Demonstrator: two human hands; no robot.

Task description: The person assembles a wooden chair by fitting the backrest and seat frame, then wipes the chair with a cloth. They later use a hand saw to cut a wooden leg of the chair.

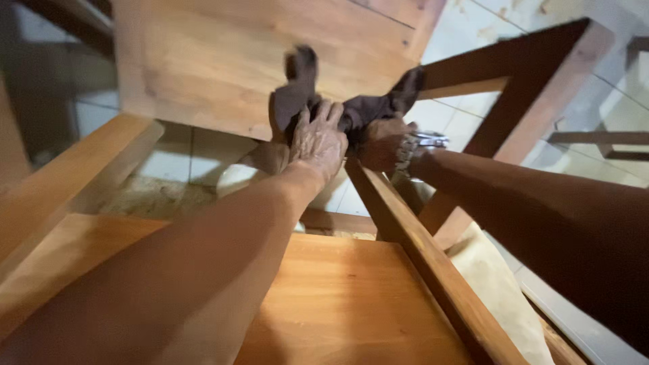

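Both of my hands are on one dark brown cloth, bunched up against the lower edge of a pale wooden panel. My left hand lies on the cloth with its back toward me, the fingers curled into the fabric and gripping a fold of it; a blurred tail of the cloth sticks up above the knuckles. My right hand sits just beside the left, closed around the other end of the cloth, which flares up and out to the right. On that wrist I wear a metal-link watch. A dark-stained slanted rail runs from under my hands down toward me, and a second dark beam angles away to the upper right. Below my forearms lies a broad honey-coloured board. Through the gaps in the frame I see a pale tiled floor with sawdust scattered on it.
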